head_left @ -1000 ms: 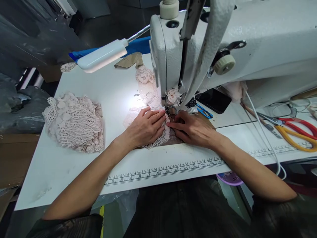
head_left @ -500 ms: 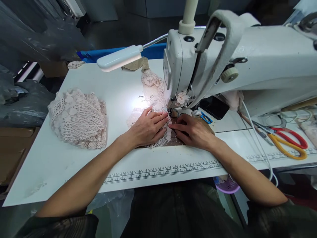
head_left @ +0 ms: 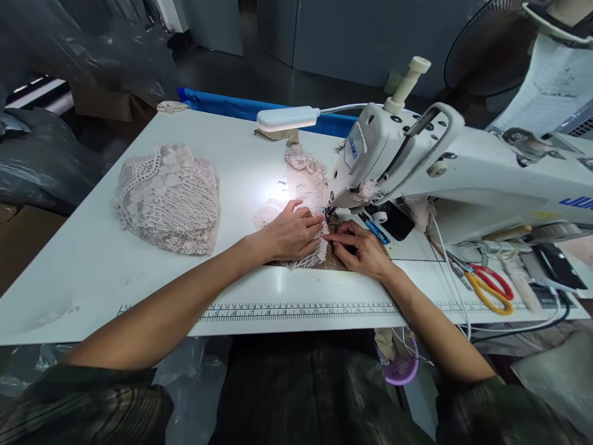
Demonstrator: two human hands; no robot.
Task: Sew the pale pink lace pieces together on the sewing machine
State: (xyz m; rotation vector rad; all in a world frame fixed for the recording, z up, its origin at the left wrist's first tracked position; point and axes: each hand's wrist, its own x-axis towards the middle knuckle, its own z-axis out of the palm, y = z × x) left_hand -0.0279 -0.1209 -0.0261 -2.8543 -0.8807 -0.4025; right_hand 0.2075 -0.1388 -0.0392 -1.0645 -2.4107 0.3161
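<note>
My left hand [head_left: 291, 234] lies flat, fingers stretched out, on a piece of pale pink lace [head_left: 303, 185] just left of the needle of a white sewing machine [head_left: 445, 170]. My right hand [head_left: 361, 247] rests on the same lace at the right of the needle, fingers pressed down on the fabric. The fingertips of both hands nearly meet under the presser foot. The lace runs away behind the needle towards the lamp [head_left: 287, 118].
A heap of the same pink lace [head_left: 169, 198] lies at the left of the white table [head_left: 92, 272], which has a printed ruler along its front edge. Red and yellow scissors [head_left: 488, 289], blue snips [head_left: 376, 230], cables and a purple basket [head_left: 402, 369] are at the right.
The camera has pulled back and tilted up, showing more of the machine and room. Both hands stay on the lace at the needle, having crept slightly towards it.
</note>
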